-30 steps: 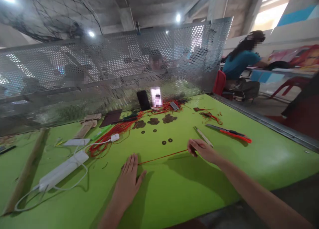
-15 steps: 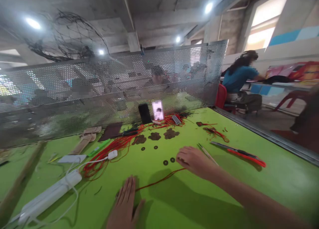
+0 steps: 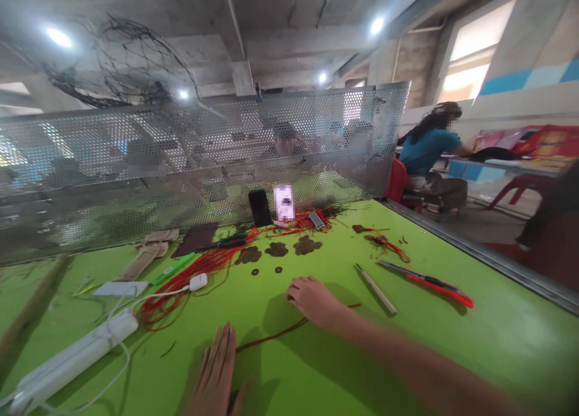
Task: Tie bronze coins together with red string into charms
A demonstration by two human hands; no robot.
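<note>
My left hand (image 3: 212, 374) lies flat on the green table (image 3: 452, 337), fingers stretched out, resting on the near end of a red cord (image 3: 271, 334). The cord runs right along the table and passes under my right wrist. My right hand (image 3: 312, 298) reaches across it, knuckles up and fingers curled down onto the table. What lies under those fingers is hidden. Two small dark ring coins (image 3: 266, 271) lie just beyond it, and three piles of such coins (image 3: 277, 249) sit further back.
A thin stick (image 3: 376, 289) and a red-handled cutter (image 3: 429, 280) lie to the right. A red cord bundle (image 3: 190, 277), white power strip (image 3: 67, 359) and green pen (image 3: 172, 268) sit left. Two phones (image 3: 260, 207) lean on the perforated metal screen (image 3: 203, 157). A person in teal (image 3: 429, 148) sits far right.
My right hand has let go of the cord's far end and moved left and forward over the spot where two loose coins lay. The cord has gone slack. My left hand stays flat.
</note>
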